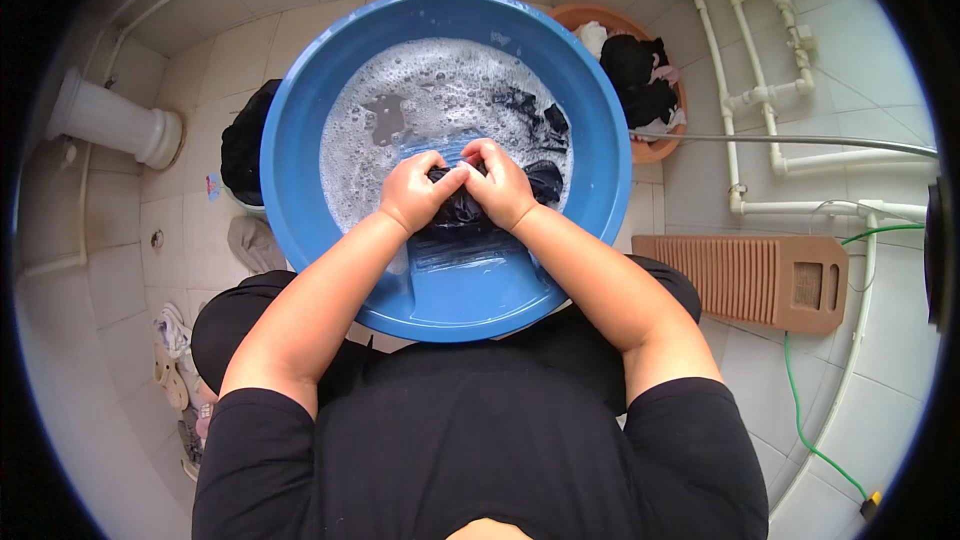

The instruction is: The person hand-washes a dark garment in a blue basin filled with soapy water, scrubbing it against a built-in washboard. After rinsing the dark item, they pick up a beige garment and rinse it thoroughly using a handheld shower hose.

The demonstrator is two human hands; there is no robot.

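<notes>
Both hands meet over a wet black cloth item (pixel 458 216), bunched on the ribbed washboard slope (pixel 462 256) built into a large blue basin (pixel 460 318). My left hand (pixel 418 190) has its fingers closed round the cloth's left side. On the other side my right hand (pixel 498 185) grips it too, thumbs close together. What kind of garment it is cannot be told. Foamy water (pixel 400 80) fills the basin's far part, and more dark cloth (pixel 545 125) lies in the suds at the right, trailing toward my right hand.
Behind the basin at right stands an orange-brown tub (pixel 655 150) of clothes. Dark cloth (pixel 245 155) is heaped at left, near a white pedestal (pixel 125 120). A brown washboard (pixel 750 282) lies at right beside white pipes (pixel 735 140) and a green cord (pixel 800 410). Shoes (pixel 172 380) sit at lower left.
</notes>
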